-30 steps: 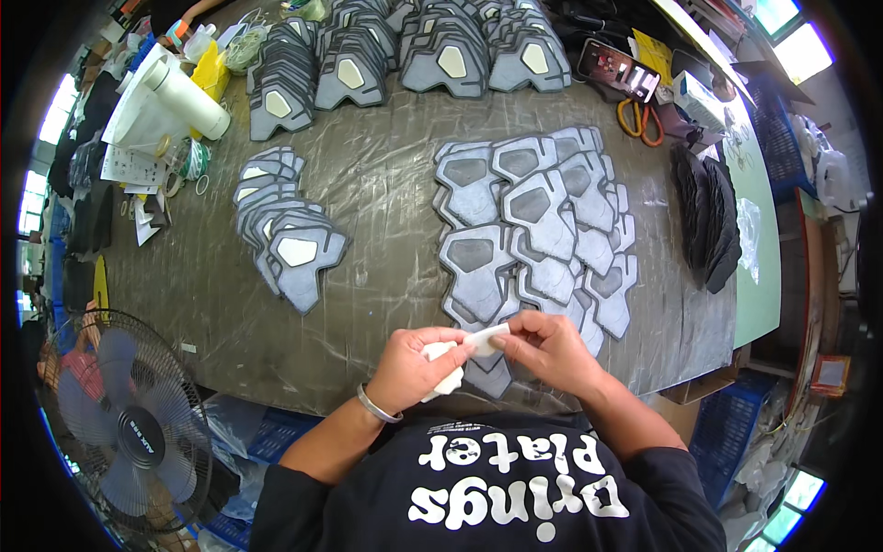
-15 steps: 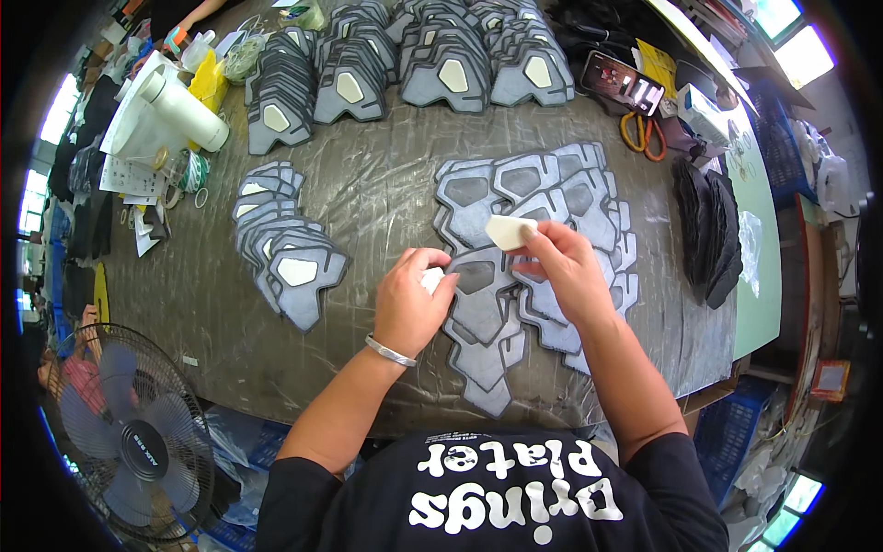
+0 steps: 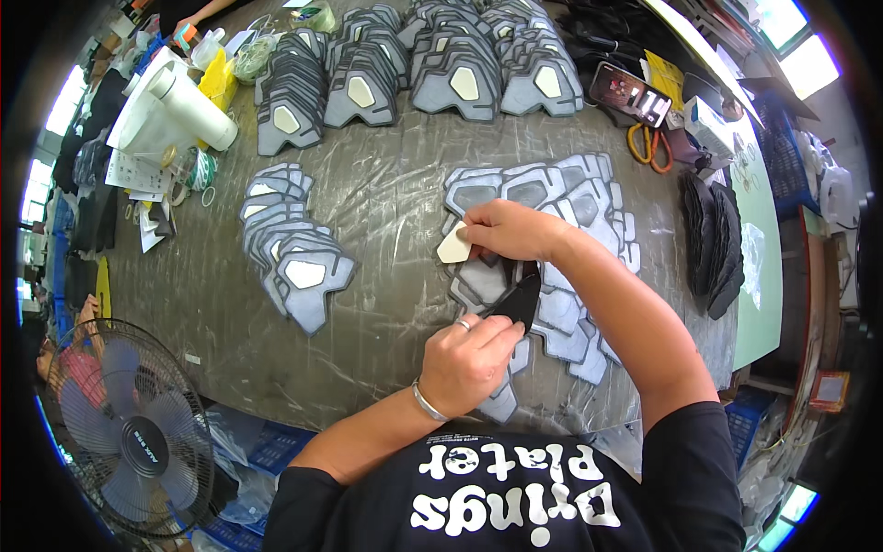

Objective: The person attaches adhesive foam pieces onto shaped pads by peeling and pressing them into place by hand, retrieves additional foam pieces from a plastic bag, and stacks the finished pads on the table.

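My right hand (image 3: pixel 501 230) pinches a small cream patch (image 3: pixel 454 247) between thumb and fingertips, that grip closed on it just above the spread of grey cut pieces (image 3: pixel 561 198). My left hand (image 3: pixel 469 359) is closed on a dark piece (image 3: pixel 518 301), lifting its edge up from the same spread. The two hands sit near each other, the patch just above the dark piece. To the left lies a fanned stack of grey pieces (image 3: pixel 294 253), with bare counter (image 3: pixel 395 202) between it and my hands. Farther rows of pieces (image 3: pixel 441 64) line the far edge. Orange-handled scissors (image 3: pixel 644 147) and a phone (image 3: pixel 630 92) lie to the right. A floor fan (image 3: pixel 129 432) stands at my lower left.
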Available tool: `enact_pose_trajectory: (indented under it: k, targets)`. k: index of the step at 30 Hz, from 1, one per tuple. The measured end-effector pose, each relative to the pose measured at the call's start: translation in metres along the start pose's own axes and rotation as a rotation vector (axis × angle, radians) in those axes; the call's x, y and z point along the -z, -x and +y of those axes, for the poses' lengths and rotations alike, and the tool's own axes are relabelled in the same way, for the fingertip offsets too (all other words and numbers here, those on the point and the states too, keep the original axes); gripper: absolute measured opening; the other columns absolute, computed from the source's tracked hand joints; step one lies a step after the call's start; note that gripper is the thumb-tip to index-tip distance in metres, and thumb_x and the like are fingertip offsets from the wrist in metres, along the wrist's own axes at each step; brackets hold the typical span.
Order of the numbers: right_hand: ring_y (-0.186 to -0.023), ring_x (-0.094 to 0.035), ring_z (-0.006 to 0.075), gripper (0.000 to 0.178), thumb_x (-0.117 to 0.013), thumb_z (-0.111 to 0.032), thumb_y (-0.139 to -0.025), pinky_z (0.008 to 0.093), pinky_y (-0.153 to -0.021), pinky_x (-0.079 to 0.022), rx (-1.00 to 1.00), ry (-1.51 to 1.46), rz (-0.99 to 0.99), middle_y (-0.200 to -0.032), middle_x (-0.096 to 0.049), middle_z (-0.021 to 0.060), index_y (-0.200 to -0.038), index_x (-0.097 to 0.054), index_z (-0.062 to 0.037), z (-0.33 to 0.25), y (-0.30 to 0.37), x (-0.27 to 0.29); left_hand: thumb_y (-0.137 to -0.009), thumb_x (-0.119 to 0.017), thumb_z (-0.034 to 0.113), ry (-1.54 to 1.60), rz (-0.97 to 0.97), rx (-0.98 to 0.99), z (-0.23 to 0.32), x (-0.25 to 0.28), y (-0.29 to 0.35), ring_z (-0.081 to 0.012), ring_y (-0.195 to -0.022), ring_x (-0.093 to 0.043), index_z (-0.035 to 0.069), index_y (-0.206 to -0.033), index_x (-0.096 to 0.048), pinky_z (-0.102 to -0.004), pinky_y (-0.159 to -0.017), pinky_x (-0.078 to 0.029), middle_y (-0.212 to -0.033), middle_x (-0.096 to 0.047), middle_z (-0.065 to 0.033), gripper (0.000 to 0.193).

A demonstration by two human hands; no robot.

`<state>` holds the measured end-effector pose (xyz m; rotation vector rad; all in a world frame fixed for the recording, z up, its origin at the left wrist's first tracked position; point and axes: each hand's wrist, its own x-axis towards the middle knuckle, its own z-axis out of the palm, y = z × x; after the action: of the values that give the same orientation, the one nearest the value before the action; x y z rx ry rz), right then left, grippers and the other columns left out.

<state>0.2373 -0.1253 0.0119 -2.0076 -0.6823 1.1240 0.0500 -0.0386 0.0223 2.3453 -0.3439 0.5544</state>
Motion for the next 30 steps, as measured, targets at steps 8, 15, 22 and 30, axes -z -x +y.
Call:
enact_pose_trajectory:
  k: [8, 15, 22, 30]
  targets:
    - [-0.071, -0.064, 0.0306, 0.026, -0.055, -0.026, -0.091, 0.0394, -0.07, -0.049, 0.262, 0.153, 0.184, -0.075, -0.067, 0.0147, -0.09, -0.063, -0.0013, 0.003, 0.01, -0.01, -0.073, -0.071, 0.003, -0.014, 0.034, 0.102, -0.001, -0.007, 0.001, -0.0239, -0.066, -0.061, 0.009, -0.086, -0.068, -0.034, -0.056, -0.05, -0.079, -0.063, -0.004, 0.014]
    - [-0.062, -0.062, 0.0376, 0.023, -0.057, -0.03, -0.09, 0.0462, -0.058, -0.049, 0.492, 0.619, 0.217, -0.065, -0.064, 0.0158, -0.09, -0.066, -0.0082, -0.005, 0.025, 0.013, -0.073, -0.071, 0.002, -0.02, 0.069, 0.063, 0.001, -0.002, 0.006, -0.0237, -0.067, -0.061, 0.009, -0.086, -0.068, -0.0338, -0.057, -0.05, -0.08, -0.064, -0.0032, 0.015]
    - [-0.053, -0.059, 0.0342, 0.021, -0.059, -0.03, -0.09, 0.0429, -0.051, -0.046, 0.727, 0.761, 0.201, -0.056, -0.058, 0.0133, -0.087, -0.062, -0.0094, 0.017, 0.015, 0.012, -0.071, -0.073, 0.001, 0.027, 0.092, 0.041, 0.002, -0.001, 0.008, -0.0227, -0.066, -0.06, 0.007, -0.086, -0.07, -0.0322, -0.059, -0.05, -0.082, -0.066, -0.0044, 0.016]
    - [-0.049, -0.057, 0.0305, 0.012, -0.063, -0.019, -0.086, 0.0416, -0.048, -0.044, 0.871, 0.561, 0.498, -0.052, -0.054, 0.0107, -0.088, -0.064, -0.0076, 0.029, 0.021, 0.013, -0.071, -0.07, 0.004, 0.175, 0.073, -0.083, -0.008, -0.005, 0.035, -0.0192, -0.072, -0.063, 0.009, -0.091, -0.07, -0.0296, -0.062, -0.052, -0.093, -0.068, -0.0025, 0.021]
